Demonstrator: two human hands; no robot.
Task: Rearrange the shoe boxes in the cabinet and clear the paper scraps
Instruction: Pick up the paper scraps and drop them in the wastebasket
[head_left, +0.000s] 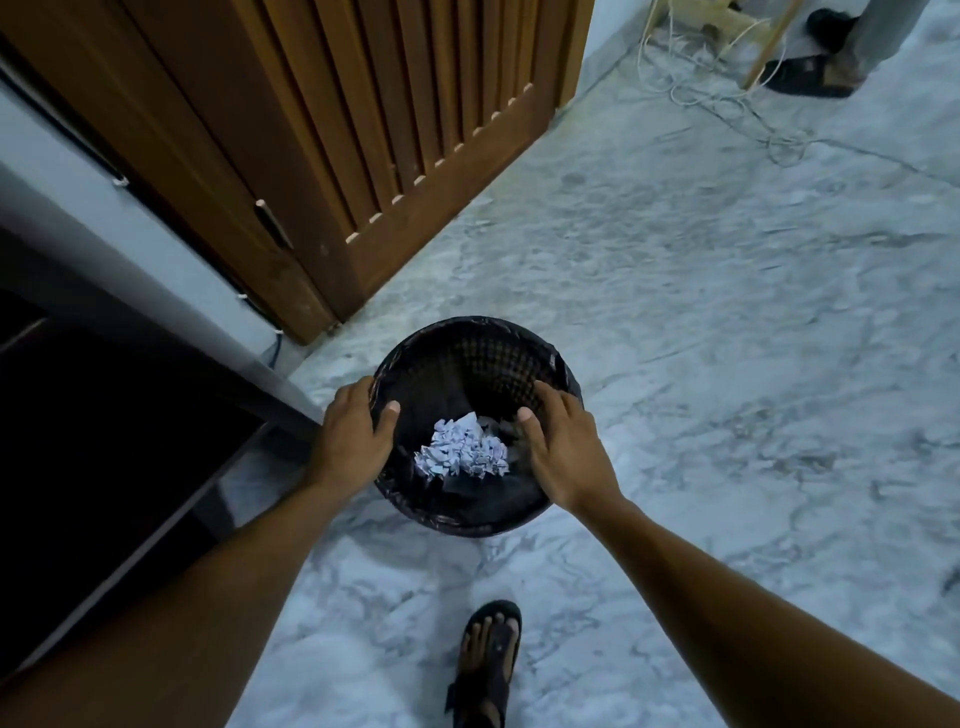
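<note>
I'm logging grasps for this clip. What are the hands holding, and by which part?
The black basket, paper scraps in it, by its rim: left hand grips the left side, right hand the right side, thumbs inside.

Black woven-mesh bin (470, 358), glossy marble floor (701, 322), slatted wooden door (363, 104).

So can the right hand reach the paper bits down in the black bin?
Probably yes. The right hand holds the rim of the black bin, close to the paper scraps. The bin has no lid and nothing covers the scraps, so it could likely dip straight in.
</note>
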